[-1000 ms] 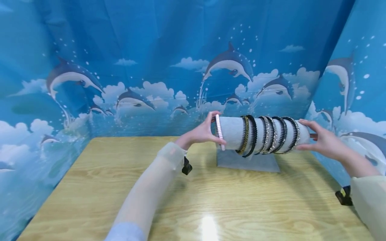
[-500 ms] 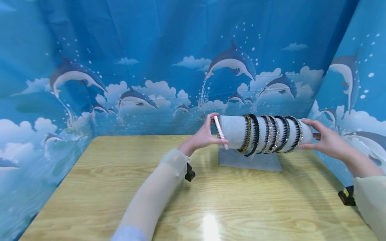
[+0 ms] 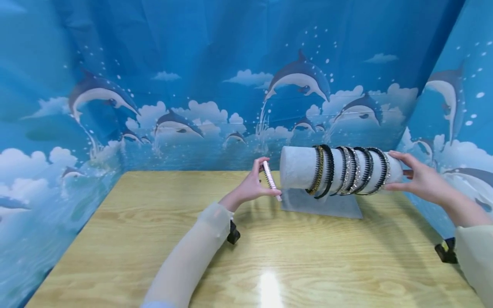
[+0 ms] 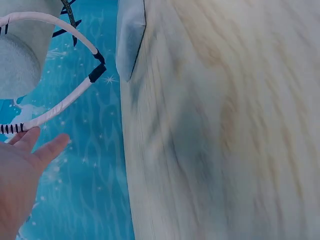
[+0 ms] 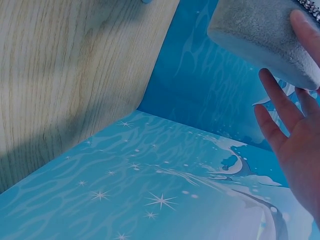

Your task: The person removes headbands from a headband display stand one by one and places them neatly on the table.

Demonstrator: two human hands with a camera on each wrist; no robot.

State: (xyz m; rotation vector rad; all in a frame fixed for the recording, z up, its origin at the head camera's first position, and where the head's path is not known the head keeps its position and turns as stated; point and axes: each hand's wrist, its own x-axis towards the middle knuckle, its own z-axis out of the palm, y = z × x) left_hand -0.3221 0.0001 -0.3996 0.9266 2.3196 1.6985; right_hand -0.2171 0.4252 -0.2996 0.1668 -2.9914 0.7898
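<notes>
My left hand (image 3: pixel 252 182) holds a pale pink toothed headband (image 3: pixel 271 180) just left of the roll's near-left end, apart from it. In the left wrist view the headband (image 4: pixel 62 102) shows as a loop with black tips and dark teeth. A grey plush headband stand (image 3: pixel 298 164), a level roll on a flat base, carries several black, gold and silver glittery headbands (image 3: pixel 351 171). My right hand (image 3: pixel 423 179) grips the stand's right end, thumb and fingers spread about it. In the right wrist view that end of the stand (image 5: pixel 260 37) meets the fingertips.
The stand's grey base (image 3: pixel 321 203) rests on a wood-grain table (image 3: pixel 173 214). Blue dolphin-print cloth (image 3: pixel 215 64) hangs behind the table and along its right side. A small black wrist device (image 3: pixel 233 233) sits under the left sleeve.
The pink headband, held in my left hand, has come off the roll's left end, moving left and slightly down. My right hand keeps hold of the right end; the view has shifted slightly.
</notes>
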